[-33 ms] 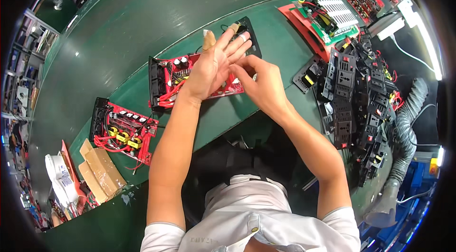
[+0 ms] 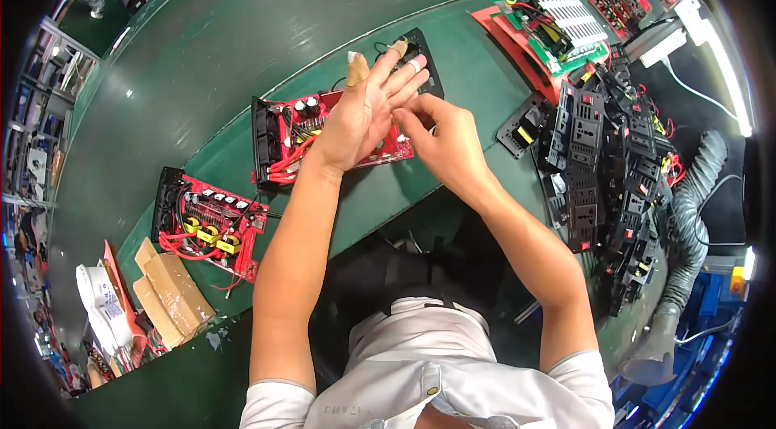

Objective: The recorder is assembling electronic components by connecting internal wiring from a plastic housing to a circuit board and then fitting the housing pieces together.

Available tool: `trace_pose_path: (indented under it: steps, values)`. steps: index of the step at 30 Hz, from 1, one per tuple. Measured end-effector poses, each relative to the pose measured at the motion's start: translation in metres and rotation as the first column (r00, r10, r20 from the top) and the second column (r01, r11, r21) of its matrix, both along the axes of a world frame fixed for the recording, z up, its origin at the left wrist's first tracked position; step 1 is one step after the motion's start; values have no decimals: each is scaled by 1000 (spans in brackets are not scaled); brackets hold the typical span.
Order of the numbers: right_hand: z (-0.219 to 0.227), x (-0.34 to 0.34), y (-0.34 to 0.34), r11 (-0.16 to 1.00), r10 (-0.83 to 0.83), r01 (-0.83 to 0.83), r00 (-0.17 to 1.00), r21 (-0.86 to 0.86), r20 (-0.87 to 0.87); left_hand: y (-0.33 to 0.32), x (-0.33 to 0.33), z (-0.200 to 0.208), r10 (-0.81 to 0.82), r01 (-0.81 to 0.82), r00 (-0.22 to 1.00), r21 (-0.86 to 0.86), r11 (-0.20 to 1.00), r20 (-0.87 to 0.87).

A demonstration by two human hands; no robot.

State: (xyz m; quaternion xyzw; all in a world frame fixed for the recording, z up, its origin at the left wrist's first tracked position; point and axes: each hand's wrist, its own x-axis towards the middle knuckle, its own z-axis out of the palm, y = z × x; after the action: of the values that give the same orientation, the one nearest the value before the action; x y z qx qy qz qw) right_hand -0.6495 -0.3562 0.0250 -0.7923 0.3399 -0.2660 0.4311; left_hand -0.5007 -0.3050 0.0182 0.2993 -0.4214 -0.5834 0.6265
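Note:
My left hand [image 2: 365, 115] is held palm up with its fingers spread, over a red circuit board [image 2: 297, 124] with a black end panel, capacitors and red wires. Tan finger cots cover its thumb and one finger, and a white band circles another. My right hand [image 2: 453, 138] has thumb and fingers pinched together against the little-finger side of the left palm; whatever is between them is too small or hidden to make out. Beyond the left fingertips lies a black panel [image 2: 428, 57] with a thin cable, partly covered by the hand. The board's middle is hidden under my hands.
A second red circuit board [image 2: 214, 223] with yellow-wrapped parts lies to the left, near an open cardboard box [image 2: 171, 300]. On the right are piled black socket panels [image 2: 586, 126], a stack with a green board [image 2: 594, 53], and a grey flexible duct [image 2: 691, 219]. The green table [image 2: 242, 33] curves around.

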Motion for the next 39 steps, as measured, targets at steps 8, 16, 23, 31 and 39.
trace_pose_path:
  steps: [8,16,23,31,39]
  values:
    - [-5,-7,-7,907,51,-99,991,410,126,1,-8,5,4,-3,997,-4,1000,76]
    - [-3,-21,-35,791,-68,-75,975,607,209,-4,-2,-6,310,-243,764,-193,951,566]
    - [-7,-26,-39,874,5,-118,972,472,234,-4,-10,-3,548,-322,411,-446,835,729]
    - [-12,-22,-36,930,47,-104,985,351,169,3,-9,-3,637,-292,51,-599,746,769]
    - [-44,-28,-60,900,-300,249,949,-357,-94,-6,-2,-8,584,-426,169,-476,770,794]
